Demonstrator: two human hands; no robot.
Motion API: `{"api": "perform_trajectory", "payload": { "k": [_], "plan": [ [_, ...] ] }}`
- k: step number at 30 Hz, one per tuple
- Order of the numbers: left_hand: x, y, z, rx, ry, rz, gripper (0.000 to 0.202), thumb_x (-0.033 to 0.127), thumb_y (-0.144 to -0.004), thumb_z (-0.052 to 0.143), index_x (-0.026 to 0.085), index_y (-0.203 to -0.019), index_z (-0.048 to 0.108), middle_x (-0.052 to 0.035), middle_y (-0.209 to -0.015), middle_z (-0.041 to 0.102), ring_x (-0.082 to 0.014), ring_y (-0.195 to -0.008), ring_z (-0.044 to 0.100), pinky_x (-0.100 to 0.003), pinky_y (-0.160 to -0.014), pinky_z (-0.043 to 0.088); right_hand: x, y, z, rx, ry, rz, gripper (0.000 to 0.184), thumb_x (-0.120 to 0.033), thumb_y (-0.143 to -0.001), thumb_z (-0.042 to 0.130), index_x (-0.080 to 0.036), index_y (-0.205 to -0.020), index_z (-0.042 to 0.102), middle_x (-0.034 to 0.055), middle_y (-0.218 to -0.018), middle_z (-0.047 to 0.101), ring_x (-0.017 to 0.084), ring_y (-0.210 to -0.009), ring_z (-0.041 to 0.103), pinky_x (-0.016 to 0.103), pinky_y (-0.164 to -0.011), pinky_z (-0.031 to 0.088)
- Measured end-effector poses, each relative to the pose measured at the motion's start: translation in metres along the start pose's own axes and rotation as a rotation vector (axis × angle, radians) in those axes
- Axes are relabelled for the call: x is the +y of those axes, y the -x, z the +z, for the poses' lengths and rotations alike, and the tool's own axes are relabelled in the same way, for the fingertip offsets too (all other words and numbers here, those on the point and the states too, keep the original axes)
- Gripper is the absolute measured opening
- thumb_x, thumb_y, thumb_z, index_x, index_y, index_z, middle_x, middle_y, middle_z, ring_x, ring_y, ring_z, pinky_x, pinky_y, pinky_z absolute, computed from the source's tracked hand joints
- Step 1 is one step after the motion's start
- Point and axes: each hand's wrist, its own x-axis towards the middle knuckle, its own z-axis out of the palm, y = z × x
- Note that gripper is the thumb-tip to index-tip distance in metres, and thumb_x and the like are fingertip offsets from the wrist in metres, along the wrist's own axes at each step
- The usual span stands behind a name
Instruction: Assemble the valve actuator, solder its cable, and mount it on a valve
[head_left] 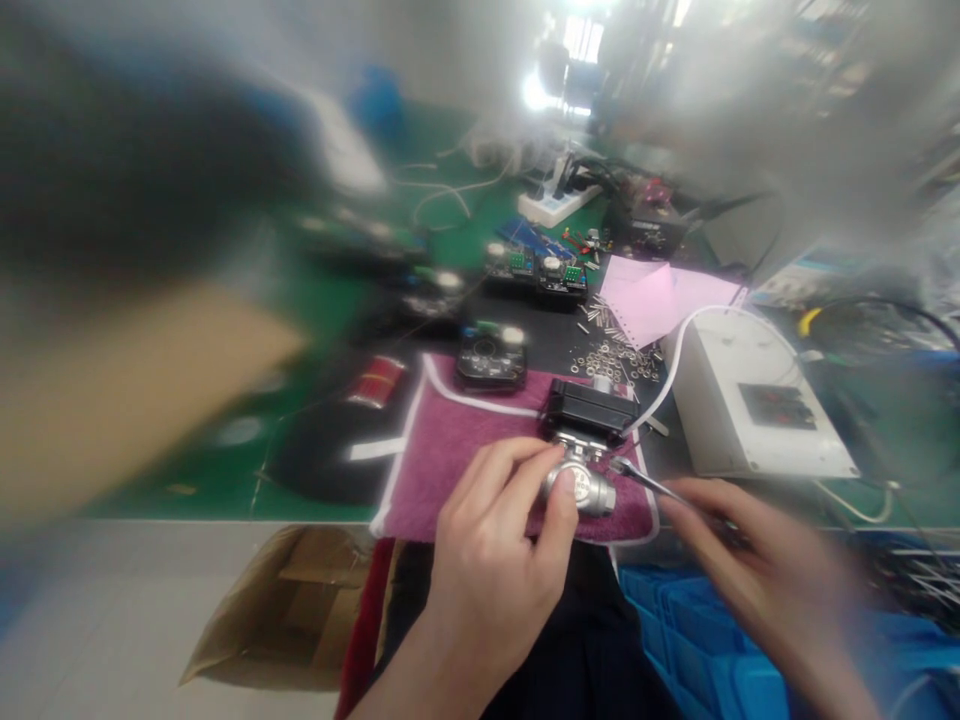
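Note:
My left hand [502,540] is closed around a silver metal valve body [589,488] with raised lettering, thumb and fingers gripping its left side. Joined to the far side of the valve by a metal bracket [581,447] is a black rectangular housing [589,408], from which a white cable [670,375] runs to the right. A slim metal wrench [649,480] is in my right hand [742,550], its head pointing left, close to the bracket; whether it touches is unclear. Under the valve lies a purple cloth [457,460] with white edging.
Black round-cornered units with circuit boards [491,357] stand behind the cloth. Loose nuts and washers [615,360], pink paper [637,300] and a white box [757,390] lie to the right. Red wire [376,381] lies left. Another person's blurred arm [150,380] reaches in. Blue bins [697,640] stand below.

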Motion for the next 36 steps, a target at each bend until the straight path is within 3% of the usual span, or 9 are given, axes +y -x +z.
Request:
{"api": "perform_trajectory", "payload": {
  "k": [3,7,11,13,17,24,31,36],
  "plan": [
    [0.003,0.003,0.0,0.033,-0.046,0.016,0.027,0.023,-0.101,0.066,0.02,-0.127,0.072,-0.0111,-0.12,0.072,-0.0283,-0.111,0.067,-0.047,-0.102,0.055,-0.002,-0.001,0.0,0.005,0.002,-0.009,0.014,-0.04,-0.106,0.07,-0.027,-0.105,0.076,0.0001,-0.088,0.079,0.015,-0.064,0.071,0.022,-0.056,0.053],
    [0.005,0.008,0.001,-0.038,0.068,0.069,0.034,0.015,-0.101,0.064,0.022,-0.133,0.071,-0.0104,-0.126,0.069,-0.026,-0.118,0.064,-0.043,-0.104,0.055,-0.004,-0.002,0.0,-0.001,0.004,0.003,0.014,-0.039,-0.106,0.07,-0.026,-0.106,0.076,-0.0008,-0.089,0.079,0.014,-0.065,0.072,0.021,-0.057,0.052],
    [0.001,0.012,0.006,0.057,-0.024,0.062,0.038,0.016,-0.097,0.07,0.017,-0.135,0.071,-0.0135,-0.127,0.068,-0.0289,-0.118,0.063,-0.048,-0.106,0.054,-0.003,-0.001,0.0,0.002,0.002,0.013,0.013,-0.038,-0.106,0.071,-0.026,-0.106,0.077,-0.0008,-0.089,0.079,0.013,-0.065,0.071,0.022,-0.06,0.053],
    [-0.002,0.013,0.008,0.037,-0.002,0.051,0.038,0.017,-0.098,0.069,0.019,-0.136,0.07,-0.0134,-0.128,0.066,-0.0284,-0.119,0.063,-0.047,-0.105,0.055,-0.002,-0.001,0.0,0.001,0.007,0.011,0.014,-0.038,-0.106,0.071,-0.025,-0.106,0.077,-0.0001,-0.091,0.079,0.014,-0.067,0.071,0.022,-0.061,0.053],
    [-0.004,0.013,0.009,-0.004,0.087,0.075,0.04,0.016,-0.1,0.068,0.025,-0.139,0.069,-0.0104,-0.131,0.064,-0.0248,-0.121,0.063,-0.041,-0.105,0.056,0.0,-0.003,-0.003,-0.062,0.027,0.002,0.012,-0.033,-0.107,0.069,-0.024,-0.108,0.077,0.0002,-0.096,0.078,0.013,-0.072,0.071,0.022,-0.064,0.051],
    [-0.011,-0.001,0.003,0.043,0.049,0.027,0.045,0.023,-0.1,0.07,0.02,-0.145,0.061,-0.0099,-0.133,0.065,-0.0237,-0.127,0.062,-0.039,-0.115,0.051,-0.001,-0.024,-0.02,-0.185,0.07,-0.096,0.01,-0.028,-0.109,0.068,-0.023,-0.11,0.076,-0.0013,-0.087,0.07,0.01,-0.07,0.065,0.022,-0.064,0.044],
    [-0.017,-0.022,0.002,-0.096,0.091,0.073,0.057,0.03,-0.1,0.069,0.021,-0.153,0.05,-0.0127,-0.156,0.052,-0.0261,-0.149,0.051,-0.042,-0.129,0.043,0.001,-0.054,-0.037,-0.332,0.157,-0.223,0.013,-0.035,-0.112,0.063,-0.027,-0.113,0.074,-0.0035,-0.093,0.071,0.009,-0.075,0.066,0.023,-0.069,0.043],
    [-0.019,-0.037,0.002,-0.249,0.047,0.16,0.082,0.041,-0.094,0.078,0.021,-0.163,0.038,-0.0157,-0.172,0.032,-0.0318,-0.162,0.035,-0.047,-0.135,0.037,-0.007,-0.079,-0.044,-0.444,0.243,-0.334,0.018,-0.04,-0.114,0.057,-0.03,-0.11,0.071,-0.0052,-0.09,0.069,0.01,-0.073,0.066,0.027,-0.069,0.041]
  ]
}}
